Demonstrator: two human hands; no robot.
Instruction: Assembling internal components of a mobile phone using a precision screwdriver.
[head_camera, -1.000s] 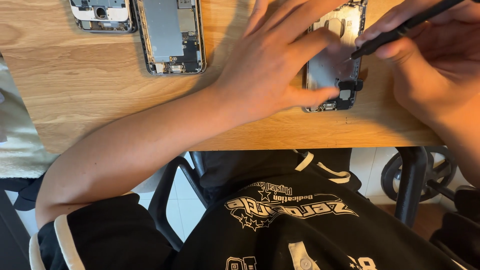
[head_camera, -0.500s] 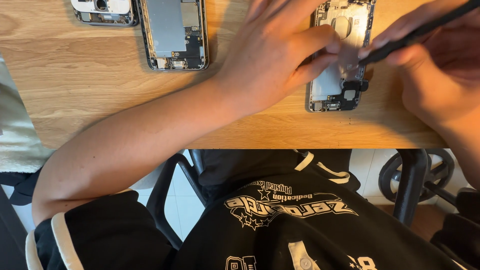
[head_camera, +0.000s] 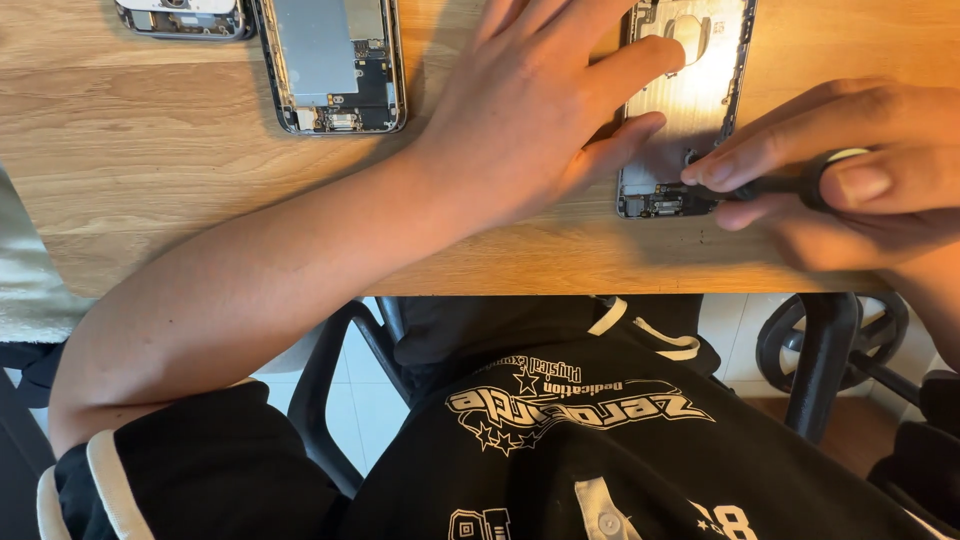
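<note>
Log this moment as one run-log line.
left hand: flat on opened phone shell, pinning it | right hand: grips black screwdriver, tip at shell's bottom edge | second opened phone lies apart on wooden table

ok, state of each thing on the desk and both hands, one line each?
left hand: flat, fingers spread, pressing down the opened phone under it
right hand: closed on the black screwdriver
black screwdriver: held low, tip at the phone's bottom end
opened phone: back shell exposed, lying flat on the wooden table
second opened phone: internals exposed, untouched
third phone: cut by frame edge, state unclear
</note>
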